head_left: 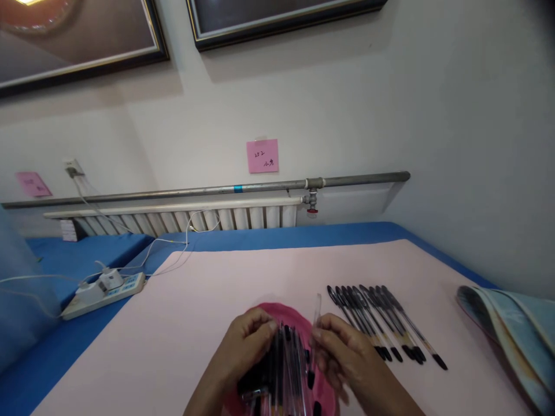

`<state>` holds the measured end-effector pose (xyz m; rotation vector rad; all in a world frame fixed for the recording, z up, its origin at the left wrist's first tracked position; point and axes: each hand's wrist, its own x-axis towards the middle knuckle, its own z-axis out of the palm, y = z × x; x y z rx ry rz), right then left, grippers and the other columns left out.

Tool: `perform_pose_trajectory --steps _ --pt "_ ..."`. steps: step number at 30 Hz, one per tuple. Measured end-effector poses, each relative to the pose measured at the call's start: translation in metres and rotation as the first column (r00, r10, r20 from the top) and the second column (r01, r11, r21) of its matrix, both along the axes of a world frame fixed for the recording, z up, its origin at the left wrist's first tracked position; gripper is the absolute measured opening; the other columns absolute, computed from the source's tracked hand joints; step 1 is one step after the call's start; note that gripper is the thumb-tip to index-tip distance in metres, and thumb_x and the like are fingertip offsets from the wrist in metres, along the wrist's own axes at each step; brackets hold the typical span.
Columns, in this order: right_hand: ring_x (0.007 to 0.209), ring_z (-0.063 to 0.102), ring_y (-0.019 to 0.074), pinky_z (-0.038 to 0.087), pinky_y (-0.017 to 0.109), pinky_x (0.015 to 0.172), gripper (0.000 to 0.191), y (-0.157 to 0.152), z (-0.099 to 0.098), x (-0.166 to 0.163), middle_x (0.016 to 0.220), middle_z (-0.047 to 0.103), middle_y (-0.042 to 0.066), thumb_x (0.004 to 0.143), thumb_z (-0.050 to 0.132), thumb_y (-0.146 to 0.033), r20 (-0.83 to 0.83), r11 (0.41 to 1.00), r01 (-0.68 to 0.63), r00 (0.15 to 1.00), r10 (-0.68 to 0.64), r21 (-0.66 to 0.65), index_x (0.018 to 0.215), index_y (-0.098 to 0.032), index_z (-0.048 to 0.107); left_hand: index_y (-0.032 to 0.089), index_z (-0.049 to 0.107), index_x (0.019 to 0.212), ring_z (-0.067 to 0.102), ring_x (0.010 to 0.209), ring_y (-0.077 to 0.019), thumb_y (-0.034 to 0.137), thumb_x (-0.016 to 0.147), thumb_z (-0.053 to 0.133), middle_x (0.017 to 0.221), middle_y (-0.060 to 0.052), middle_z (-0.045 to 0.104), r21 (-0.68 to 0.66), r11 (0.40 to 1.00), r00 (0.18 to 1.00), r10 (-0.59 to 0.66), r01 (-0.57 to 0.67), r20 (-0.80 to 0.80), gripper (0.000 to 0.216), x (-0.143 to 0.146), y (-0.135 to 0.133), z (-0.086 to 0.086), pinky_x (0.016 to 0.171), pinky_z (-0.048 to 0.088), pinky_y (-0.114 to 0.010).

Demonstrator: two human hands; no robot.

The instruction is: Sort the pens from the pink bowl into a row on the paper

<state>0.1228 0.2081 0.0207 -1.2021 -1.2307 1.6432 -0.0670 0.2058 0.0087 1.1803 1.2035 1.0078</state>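
Note:
A pink dish [286, 312] sits near the front edge of the pale pink mat [217, 306], filled with several loose black pens [288, 364]. My left hand [247, 346] is curled over the pens in the dish, fingers bent onto them. My right hand [342, 352] pinches a single clear-barrelled pen [315, 323] held nearly upright above the dish. To the right, a row of several black pens [381, 320] lies side by side on the mat, angled toward the back left.
A white power strip [106, 292] with plugs and cables lies on the blue cloth [87, 254] at left. Folded light-blue fabric [511, 329] lies at the right edge. A radiator [195, 219] and pipe [217, 189] run along the wall.

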Motion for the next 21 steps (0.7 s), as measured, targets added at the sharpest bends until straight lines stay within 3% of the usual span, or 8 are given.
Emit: perform_pose_trajectory --steps 5,9,13,18,21 --pt "0.038 0.046 0.0075 0.033 0.020 0.041 0.021 0.000 0.000 -0.005 0.051 0.059 -0.004 0.076 0.058 -0.037 -0.174 0.998 0.052 0.983 -0.059 -0.045 0.068 -0.021 0.047 0.019 0.058 0.070 0.039 0.051 -0.0099 0.034 0.069 0.070 0.059 0.003 0.051 0.033 0.985 0.984 -0.168 0.170 -0.060 0.019 0.009 -0.010 0.005 0.048 0.027 -0.021" --pt "0.045 0.052 0.0096 0.038 0.021 0.045 0.020 0.000 -0.003 -0.009 0.054 0.060 -0.004 0.074 0.063 -0.036 -0.242 0.995 0.067 0.967 -0.084 -0.079 0.071 -0.020 0.051 0.020 0.057 0.067 0.043 0.055 -0.0123 0.026 0.065 0.072 0.060 0.003 0.053 0.066 0.983 0.968 -0.155 0.171 -0.198 0.017 0.015 -0.013 0.003 0.051 0.029 -0.022" --pt "0.045 0.052 0.0106 0.038 0.022 0.046 0.020 0.000 -0.008 -0.009 0.054 0.061 -0.003 0.076 0.061 -0.037 -0.208 0.997 0.066 0.975 -0.071 -0.031 0.073 -0.020 0.051 0.020 0.057 0.065 0.042 0.053 -0.0119 0.026 0.071 0.066 0.058 0.003 0.052 0.113 0.980 0.959 -0.131 0.163 -0.252 0.013 0.018 -0.013 0.005 0.049 0.028 -0.022" --pt "0.045 0.054 0.0116 0.041 0.025 0.049 0.021 -0.001 -0.007 -0.004 0.057 0.062 -0.003 0.080 0.056 -0.040 -0.138 0.997 0.002 0.990 0.009 0.081 0.072 -0.021 0.051 0.020 0.056 0.066 0.047 0.050 -0.0121 0.031 0.078 0.058 0.059 0.002 0.054 0.051 0.972 0.949 -0.210 0.227 -0.237 0.016 0.017 -0.017 0.009 0.046 0.031 -0.022" --pt "0.048 0.055 0.0129 0.042 0.025 0.050 0.020 -0.002 -0.003 -0.003 0.055 0.062 -0.003 0.079 0.056 -0.039 -0.203 0.997 -0.029 0.978 0.043 0.071 0.073 -0.021 0.052 0.021 0.055 0.069 0.042 0.040 -0.0103 0.039 0.082 0.053 0.051 0.003 0.051 -0.041 0.955 0.949 -0.297 0.295 -0.108 0.022 0.015 -0.019 0.008 0.041 0.028 -0.022"
